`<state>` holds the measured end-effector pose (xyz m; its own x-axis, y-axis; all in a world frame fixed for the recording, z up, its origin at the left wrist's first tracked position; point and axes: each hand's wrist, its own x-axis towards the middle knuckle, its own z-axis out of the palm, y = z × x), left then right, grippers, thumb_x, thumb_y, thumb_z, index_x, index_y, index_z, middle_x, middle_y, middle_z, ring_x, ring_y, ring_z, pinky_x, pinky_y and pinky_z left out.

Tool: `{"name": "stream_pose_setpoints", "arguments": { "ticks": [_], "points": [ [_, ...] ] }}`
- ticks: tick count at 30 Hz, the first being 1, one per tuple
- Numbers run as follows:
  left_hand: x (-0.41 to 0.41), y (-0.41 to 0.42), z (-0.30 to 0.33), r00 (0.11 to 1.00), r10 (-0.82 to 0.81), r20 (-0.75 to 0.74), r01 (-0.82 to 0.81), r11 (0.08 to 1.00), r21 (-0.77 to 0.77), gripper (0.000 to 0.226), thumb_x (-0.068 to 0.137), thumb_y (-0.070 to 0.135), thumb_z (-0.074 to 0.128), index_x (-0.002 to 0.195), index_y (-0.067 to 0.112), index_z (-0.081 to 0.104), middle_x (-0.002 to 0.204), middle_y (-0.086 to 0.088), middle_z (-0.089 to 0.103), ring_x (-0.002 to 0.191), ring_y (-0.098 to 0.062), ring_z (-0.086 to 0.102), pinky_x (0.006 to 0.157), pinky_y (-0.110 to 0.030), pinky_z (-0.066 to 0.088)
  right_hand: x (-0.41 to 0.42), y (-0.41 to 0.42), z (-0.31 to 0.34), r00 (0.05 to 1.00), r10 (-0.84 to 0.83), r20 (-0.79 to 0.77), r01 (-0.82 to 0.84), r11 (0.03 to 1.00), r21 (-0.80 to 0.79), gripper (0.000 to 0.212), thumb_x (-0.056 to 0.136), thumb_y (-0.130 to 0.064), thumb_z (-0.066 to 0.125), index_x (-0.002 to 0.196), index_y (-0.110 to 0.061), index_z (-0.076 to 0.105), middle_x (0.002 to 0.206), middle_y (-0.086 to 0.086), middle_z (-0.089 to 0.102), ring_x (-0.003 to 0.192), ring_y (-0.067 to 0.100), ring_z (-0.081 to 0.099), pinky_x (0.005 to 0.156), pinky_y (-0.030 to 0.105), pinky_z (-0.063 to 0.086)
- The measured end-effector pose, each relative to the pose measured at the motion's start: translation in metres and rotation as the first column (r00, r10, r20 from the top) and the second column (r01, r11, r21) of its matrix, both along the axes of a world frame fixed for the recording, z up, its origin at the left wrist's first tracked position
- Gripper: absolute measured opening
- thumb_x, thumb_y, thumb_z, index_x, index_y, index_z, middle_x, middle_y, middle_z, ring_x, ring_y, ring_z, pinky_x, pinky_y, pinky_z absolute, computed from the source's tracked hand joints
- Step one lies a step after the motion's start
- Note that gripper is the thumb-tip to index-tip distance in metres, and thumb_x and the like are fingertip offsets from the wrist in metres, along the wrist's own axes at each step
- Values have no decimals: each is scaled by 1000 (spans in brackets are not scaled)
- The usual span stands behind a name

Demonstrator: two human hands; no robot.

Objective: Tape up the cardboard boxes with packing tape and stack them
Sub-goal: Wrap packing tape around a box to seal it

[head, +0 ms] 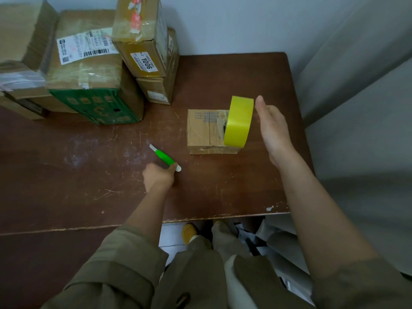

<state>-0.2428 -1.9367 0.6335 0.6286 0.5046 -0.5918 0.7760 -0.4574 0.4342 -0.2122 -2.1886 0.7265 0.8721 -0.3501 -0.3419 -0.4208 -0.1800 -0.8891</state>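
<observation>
A small cardboard box (pixel 208 131) is sat right of centre on the brown tabletop (pixel 89 175), flaps closed, with old clear tape seen across the top. A yellow roll of packing tape (pixel 239 121) is stood on edge at the box's right end. The right hand (pixel 273 128) is held just beside the roll with fingers straight and relaxed, nothing gripped; whether the roll is actually touched can't be told from here. Lower down, centre frame, a green-and-white utility knife (pixel 163 157) is gripped in the left hand (pixel 158 177), fingers curled round the handle, tip pointed toward the upper left. A pile of other taped boxes (pixel 89 70) is stacked in the upper left of the frame, shipping labels included, one box with a green printed side (pixel 98 105). Olive sleeves (pixel 124 264) are seen at the bottom, plus a yellow shoe (pixel 189 233) on the floor under the tabletop edge.
</observation>
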Motion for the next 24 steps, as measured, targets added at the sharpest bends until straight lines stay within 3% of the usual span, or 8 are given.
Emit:
{"name": "stream_pose_setpoints", "arguments": {
  "ticks": [3,6,8,10,12,14,17,24],
  "points": [
    [3,1,-7,995,104,-8,-104,991,-81,45,64,27,84,98,1,69,99,-19,69,85,-36,70,74,-41,59,-4,-6,-1,998,-59,24,59,998,-35,38,102,-51,44,111,-20,63,104,-11,62,89,-6,53,68,10,36],
    [0,-1,-5,981,189,-39,-193,971,-142,21,77,5,76,94,-4,67,86,-17,66,60,-29,66,67,-45,61,-12,-5,3,987,-135,89,142,986,-82,31,103,-41,47,107,-16,65,96,-10,61,83,-7,52,61,-1,36],
    [-5,1,-6,976,219,-5,-218,967,-135,17,84,5,72,96,-5,66,90,-21,67,67,-33,70,68,-45,61,-16,-1,10,975,-178,132,193,975,-111,22,103,-37,50,101,-19,63,93,-10,60,81,-5,52,64,-1,36],
    [-9,0,-2,955,250,158,-230,964,-137,14,87,11,69,92,-2,64,90,-21,69,78,-35,72,73,-48,60,-17,2,13,965,-193,179,221,963,-152,14,100,-35,54,95,-25,63,100,-5,63,88,0,55,79,5,42],
    [-10,-6,13,895,268,357,-217,960,-179,13,91,12,66,89,5,55,83,-12,65,74,-31,69,70,-44,60,-18,5,16,961,-173,215,216,956,-197,7,93,-36,59,89,-35,64,106,-3,65,101,10,58,97,28,47],
    [-9,-19,34,824,195,532,-83,970,-227,18,92,10,66,84,13,50,78,0,56,70,-27,65,65,-39,58,-20,12,21,960,-124,250,187,952,-244,6,89,-36,61,84,-39,63,102,-5,63,103,16,58,99,39,46],
    [-4,-42,66,704,19,710,180,962,-204,25,88,12,70,79,26,52,76,3,58,70,-22,62,65,-31,55,-24,26,30,944,-49,326,130,964,-232,11,90,-36,64,81,-41,61,95,-8,57,101,23,56,88,27,46],
    [6,-85,109,481,-169,860,514,849,-120,14,80,7,73,83,15,63,83,-3,64,67,-4,55,61,-19,46,-22,36,44,929,169,330,-103,973,-208,15,80,-57,68,80,-42,71,92,-7,69,93,19,59,79,26,41]
  ]
}}
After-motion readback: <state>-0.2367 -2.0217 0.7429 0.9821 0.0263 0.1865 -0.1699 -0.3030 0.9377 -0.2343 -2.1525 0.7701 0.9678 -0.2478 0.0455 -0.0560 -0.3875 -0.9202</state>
